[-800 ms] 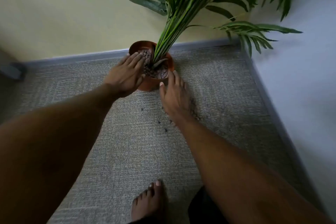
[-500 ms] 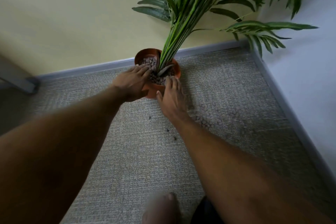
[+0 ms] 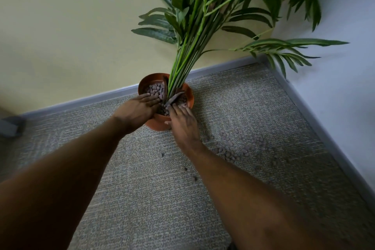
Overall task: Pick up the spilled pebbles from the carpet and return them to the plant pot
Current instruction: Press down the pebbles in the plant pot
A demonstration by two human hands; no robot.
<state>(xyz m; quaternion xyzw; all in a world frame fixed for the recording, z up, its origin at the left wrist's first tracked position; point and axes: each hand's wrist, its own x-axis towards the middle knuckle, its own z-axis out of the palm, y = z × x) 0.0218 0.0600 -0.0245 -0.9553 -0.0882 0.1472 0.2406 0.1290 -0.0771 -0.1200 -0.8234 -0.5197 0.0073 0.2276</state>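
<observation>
An orange plant pot (image 3: 187, 92) stands on the grey carpet (image 3: 142, 199) near the wall, filled with brownish pebbles (image 3: 155, 89) around the green stems. My left hand (image 3: 138, 109) lies flat over the pot's left front rim, fingers spread on the pebbles inside. My right hand (image 3: 182, 122) rests palm down on the front right rim, fingers reaching onto the pebbles. Spilled pebbles (image 3: 229, 151) lie scattered on the carpet to the right of my right forearm. A few dark crumbs (image 3: 185, 168) sit closer to me.
The tall palm-like plant (image 3: 213, 12) leans up and right over the corner. A yellow wall with a grey skirting board (image 3: 91, 99) runs behind the pot; a white wall (image 3: 345, 97) closes the right side. A grey object (image 3: 11, 126) sits at the far left.
Both hands have moved forward from the pot's near side onto the pebbles inside it. The view has shifted, and the foot at the bottom is out of sight.
</observation>
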